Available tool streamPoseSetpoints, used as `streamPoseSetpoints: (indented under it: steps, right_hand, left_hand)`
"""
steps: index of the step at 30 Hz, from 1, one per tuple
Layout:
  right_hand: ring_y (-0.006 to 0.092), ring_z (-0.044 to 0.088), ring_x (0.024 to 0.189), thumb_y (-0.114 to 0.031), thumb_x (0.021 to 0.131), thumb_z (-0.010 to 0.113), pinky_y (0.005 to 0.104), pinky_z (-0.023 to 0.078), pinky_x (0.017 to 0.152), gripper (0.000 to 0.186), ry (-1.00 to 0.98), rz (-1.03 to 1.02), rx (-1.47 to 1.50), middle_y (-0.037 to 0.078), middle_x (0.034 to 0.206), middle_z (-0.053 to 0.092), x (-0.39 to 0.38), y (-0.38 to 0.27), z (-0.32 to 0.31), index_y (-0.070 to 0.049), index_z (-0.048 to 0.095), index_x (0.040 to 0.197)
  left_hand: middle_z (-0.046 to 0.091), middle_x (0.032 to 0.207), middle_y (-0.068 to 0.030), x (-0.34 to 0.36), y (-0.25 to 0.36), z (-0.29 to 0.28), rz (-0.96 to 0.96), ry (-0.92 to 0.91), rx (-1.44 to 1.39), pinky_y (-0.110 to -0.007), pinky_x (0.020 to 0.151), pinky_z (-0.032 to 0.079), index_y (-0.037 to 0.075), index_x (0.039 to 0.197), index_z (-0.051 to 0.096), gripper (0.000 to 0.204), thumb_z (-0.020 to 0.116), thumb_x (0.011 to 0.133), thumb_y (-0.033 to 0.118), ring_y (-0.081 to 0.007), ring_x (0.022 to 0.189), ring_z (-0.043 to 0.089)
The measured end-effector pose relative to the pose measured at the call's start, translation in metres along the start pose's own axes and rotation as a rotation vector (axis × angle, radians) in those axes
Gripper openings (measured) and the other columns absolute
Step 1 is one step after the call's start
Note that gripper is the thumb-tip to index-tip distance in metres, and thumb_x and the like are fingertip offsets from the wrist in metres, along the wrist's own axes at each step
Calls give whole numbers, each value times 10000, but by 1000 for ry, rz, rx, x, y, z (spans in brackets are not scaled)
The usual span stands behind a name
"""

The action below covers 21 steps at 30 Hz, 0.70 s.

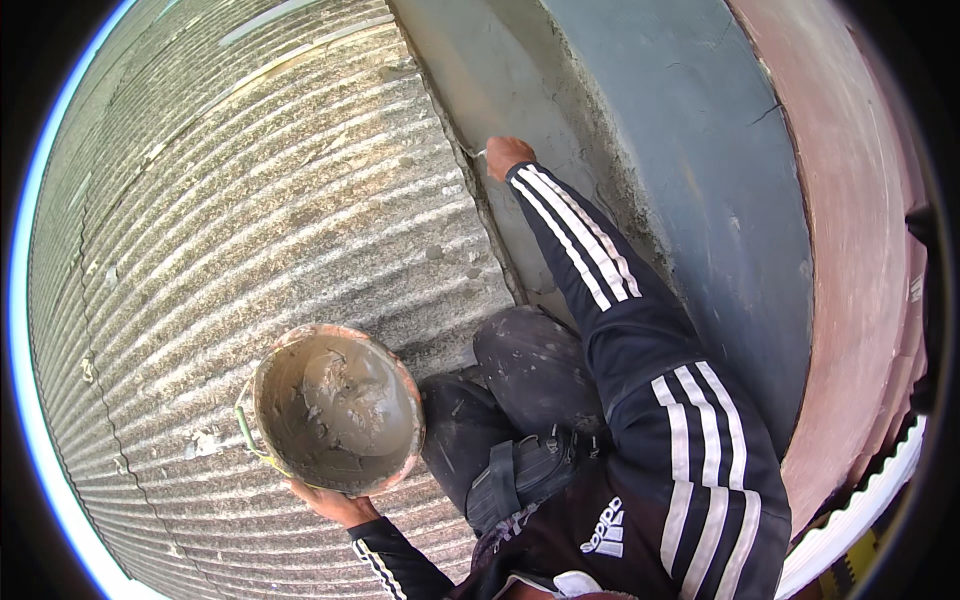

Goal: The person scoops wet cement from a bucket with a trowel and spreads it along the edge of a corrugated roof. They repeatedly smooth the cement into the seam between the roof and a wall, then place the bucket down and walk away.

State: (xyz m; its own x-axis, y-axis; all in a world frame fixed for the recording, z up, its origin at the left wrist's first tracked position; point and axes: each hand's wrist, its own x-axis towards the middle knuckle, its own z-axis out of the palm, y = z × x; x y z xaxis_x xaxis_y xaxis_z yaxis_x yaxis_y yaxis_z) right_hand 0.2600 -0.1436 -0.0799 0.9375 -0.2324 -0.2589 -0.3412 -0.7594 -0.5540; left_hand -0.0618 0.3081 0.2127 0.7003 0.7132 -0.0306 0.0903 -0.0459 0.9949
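Observation:
At lower left, my left hand supports a round bucket with a handle at its side, fingers curled against its lower side. Grey wet mix lies inside the bucket. Higher up, my right hand is closed on a small tool, of which only a thin pale part shows at the roofing's edge. Beneath that hand runs a grey strip of wet-looking mortar, between the corrugated sheets and a raised dark grey band.
Weathered corrugated roofing covers the left half. The smooth grey band rises on the right, with a pinkish painted surface beyond it. My bent, dark-trousered knees rest beside the bucket at the roofing's edge.

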Motion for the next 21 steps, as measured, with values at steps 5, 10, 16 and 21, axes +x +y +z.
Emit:
streamPoseSetpoints:
  steps: [5,10,16,21]
  right_hand:
    - [410,740,996,-106,870,658,500,590,891,172,-106,-40,-58,242,1007,758,-91,21,27,-22,783,952]
    - [443,728,938,-131,809,730,515,583,851,167,-101,-59,5,265,938,737,-178,42,32,10,754,896]
    - [440,708,981,-254,725,866,509,538,864,426,-264,-55,126,280,985,725,-224,50,-51,26,732,1016]
    - [311,700,868,-240,892,766,413,534,805,400,-138,-363,303,225,952,710,-234,-37,-162,33,678,1172]
  left_hand:
    - [387,1619,-196,2,-1,2,17,43,69,-499,1144,493,22,1601,290,528,360,1157,299,-343,1378,516]
    - [398,1615,-189,3,-2,2,18,60,0,-487,1149,488,16,1597,306,527,363,1158,302,-334,1371,518]
    - [497,1505,-181,-1,-2,2,53,36,48,-448,1049,533,26,1541,392,514,415,1140,347,-300,1267,583]
    - [533,1472,-170,8,-9,-6,38,-25,-86,-411,1058,510,-30,1488,463,595,431,1130,444,-282,1266,589]
